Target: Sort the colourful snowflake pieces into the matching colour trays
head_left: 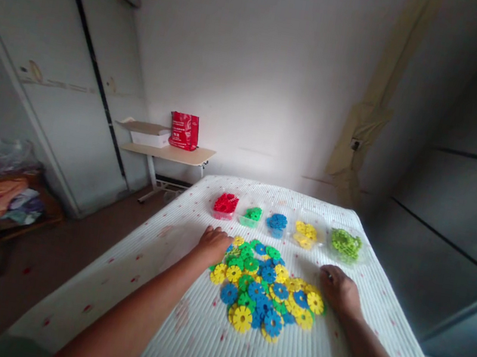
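Left hand (215, 242) at frame centre, fingers bent downward at the upper-left edge of a loose pile of notched plastic discs (263, 294); whether it pinches one cannot be told. Right hand (341, 291), right of centre, curled low over the ribbed white cover (177, 338), just beside the pile's right side; grip likewise unclear. Pile lies between the hands, slightly below and right of frame centre: blue, yellow and green discs, overlapping. Behind it, five clear tubs (249, 223) in a row, contents left to right: red, green, blue, yellow, light green. Red bag (185, 131) on a side table (170, 152), left of centre.
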`<state>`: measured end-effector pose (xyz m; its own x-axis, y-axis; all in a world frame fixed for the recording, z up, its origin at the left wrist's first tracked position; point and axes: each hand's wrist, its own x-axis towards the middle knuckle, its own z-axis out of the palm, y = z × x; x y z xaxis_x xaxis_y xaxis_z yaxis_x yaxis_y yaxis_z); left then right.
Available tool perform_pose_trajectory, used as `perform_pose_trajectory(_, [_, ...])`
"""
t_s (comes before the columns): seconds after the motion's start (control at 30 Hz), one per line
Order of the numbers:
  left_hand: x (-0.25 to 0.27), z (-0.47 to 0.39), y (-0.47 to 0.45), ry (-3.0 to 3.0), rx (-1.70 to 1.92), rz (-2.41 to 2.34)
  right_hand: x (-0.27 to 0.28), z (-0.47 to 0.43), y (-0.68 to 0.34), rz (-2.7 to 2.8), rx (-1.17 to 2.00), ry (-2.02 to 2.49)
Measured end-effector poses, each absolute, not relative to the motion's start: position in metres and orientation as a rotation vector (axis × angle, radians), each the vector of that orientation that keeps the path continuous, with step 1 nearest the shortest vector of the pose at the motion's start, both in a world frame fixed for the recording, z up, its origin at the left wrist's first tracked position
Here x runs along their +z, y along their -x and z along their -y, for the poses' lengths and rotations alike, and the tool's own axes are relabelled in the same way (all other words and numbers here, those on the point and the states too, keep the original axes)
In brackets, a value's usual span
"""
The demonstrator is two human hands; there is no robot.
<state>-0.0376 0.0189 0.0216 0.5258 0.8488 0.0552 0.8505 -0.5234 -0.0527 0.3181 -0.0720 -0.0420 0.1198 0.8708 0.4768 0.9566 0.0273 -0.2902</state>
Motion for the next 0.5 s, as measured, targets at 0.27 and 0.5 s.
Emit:
perform_pose_trajectory(0.27, [0.031, -0.021, 0.034, 2.691, 0.080, 1.421, -0.040, 0.072, -0.316, 1.746, -0.181, 1.858])
perform_pose_trajectory(0.5, [0.053, -0.027, 0.022, 2.628, 0.014, 1.483, -0.038, 0.073, -0.314, 1.784, -0.192, 1.863])
